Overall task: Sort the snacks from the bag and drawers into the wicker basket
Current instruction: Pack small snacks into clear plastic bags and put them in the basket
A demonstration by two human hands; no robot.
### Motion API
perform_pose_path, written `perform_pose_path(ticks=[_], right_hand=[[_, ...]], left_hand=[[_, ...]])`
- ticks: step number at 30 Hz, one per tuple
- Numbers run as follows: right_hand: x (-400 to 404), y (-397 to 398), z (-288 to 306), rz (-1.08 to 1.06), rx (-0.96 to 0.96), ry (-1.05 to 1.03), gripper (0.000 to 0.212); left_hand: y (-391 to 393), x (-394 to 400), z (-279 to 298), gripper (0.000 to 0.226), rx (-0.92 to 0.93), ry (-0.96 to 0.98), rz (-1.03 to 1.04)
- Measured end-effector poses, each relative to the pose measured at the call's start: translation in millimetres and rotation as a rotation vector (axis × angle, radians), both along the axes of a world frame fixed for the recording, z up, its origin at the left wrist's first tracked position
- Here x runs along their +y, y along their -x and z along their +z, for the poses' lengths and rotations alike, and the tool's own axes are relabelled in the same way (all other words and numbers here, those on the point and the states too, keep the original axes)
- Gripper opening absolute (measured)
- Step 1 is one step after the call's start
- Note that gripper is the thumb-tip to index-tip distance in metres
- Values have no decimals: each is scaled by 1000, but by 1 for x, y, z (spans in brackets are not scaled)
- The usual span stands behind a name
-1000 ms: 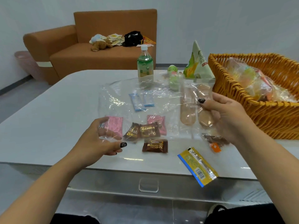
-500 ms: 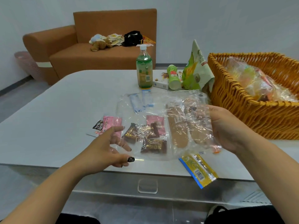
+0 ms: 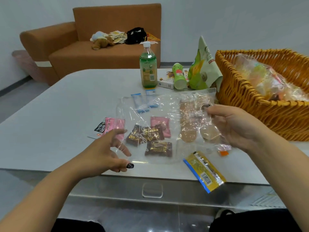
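Clear plastic bag pinched by right hand; left hand spread, empty.

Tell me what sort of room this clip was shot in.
Probably a living room or lounge: an orange sofa strewn with a plush toy, and a low white table with a drawer handle, holding snacks and a wicker basket.

This looks like a home living room, or a lounge furnished like one. Against the plain white far wall stands an orange-brown sofa with a stuffed toy, loose papers and a black bag on its seat. Nearer is a low white table with a drawer handle in its near edge. A pink bin sits at the far left on grey floor.
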State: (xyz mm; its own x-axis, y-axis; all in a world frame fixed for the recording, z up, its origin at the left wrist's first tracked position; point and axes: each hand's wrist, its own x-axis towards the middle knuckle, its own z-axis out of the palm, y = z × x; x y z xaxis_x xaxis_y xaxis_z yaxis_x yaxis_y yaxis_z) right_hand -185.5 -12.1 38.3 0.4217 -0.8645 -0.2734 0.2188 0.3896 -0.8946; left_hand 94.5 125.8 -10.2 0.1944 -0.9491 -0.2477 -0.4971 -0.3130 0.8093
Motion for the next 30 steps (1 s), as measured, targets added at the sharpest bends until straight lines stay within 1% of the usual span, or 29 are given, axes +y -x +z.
perform_pose_path(ticks=[1,2,4,5,7,9,11,12,13,14,16,17,18,19,20,24,26,28,29,30], right_hand=[[-1,2,3,0,18,-2,10],[-4,5,4,-4,20,-16,14],[-7,10,7,-27,-17,-75,29],[-7,11,10,-39,-23,-96,32],[-8,11,10,-67,-46,-116,34],[-5,9,7,-73,-110,-150,33],[-4,6,4,-102,-192,-161,17],[-3,5,3,-106,-220,-186,12],[1,2,3,-72,-249,-209,11],[0,1,0,-22,-280,-226,21],[0,-1,-6,61,-286,-218,57],[1,-2,-7,89,-280,-213,66],[1,-2,-7,99,-265,-190,58],[1,-2,-6,100,-255,-169,42],[1,-2,-4,102,-267,-153,33],[-4,5,-1,-8,-373,-157,38],[-7,8,0,-40,-393,-178,39],[-8,11,-2,-22,-370,-175,61],[-9,12,-3,-16,-354,-160,65],[-11,13,-4,-31,-347,-145,55]], left_hand=[[-3,-1,2,90,-21,7,11],[-7,-2,4,91,-41,13,20],[-12,-2,7,92,-58,20,34],[-13,-2,7,93,-56,19,38],[-13,-1,8,93,-58,15,34],[-10,-1,8,94,-64,9,19],[-6,-1,7,93,-49,9,12],[-5,-2,7,92,-38,10,10],[-3,-2,6,92,-23,11,10],[-2,-3,6,91,-5,13,11],[-1,-4,6,91,26,17,12],[-2,-5,6,91,39,18,15],[-3,-5,6,91,49,20,21],[-4,-6,7,90,57,24,30],[-6,-6,7,89,62,32,42],[-13,-6,5,88,51,47,86],[-15,-5,4,88,43,47,91],[-17,-4,4,87,45,46,93],[-17,-4,4,87,47,46,94],[-17,-4,4,87,50,48,95]])
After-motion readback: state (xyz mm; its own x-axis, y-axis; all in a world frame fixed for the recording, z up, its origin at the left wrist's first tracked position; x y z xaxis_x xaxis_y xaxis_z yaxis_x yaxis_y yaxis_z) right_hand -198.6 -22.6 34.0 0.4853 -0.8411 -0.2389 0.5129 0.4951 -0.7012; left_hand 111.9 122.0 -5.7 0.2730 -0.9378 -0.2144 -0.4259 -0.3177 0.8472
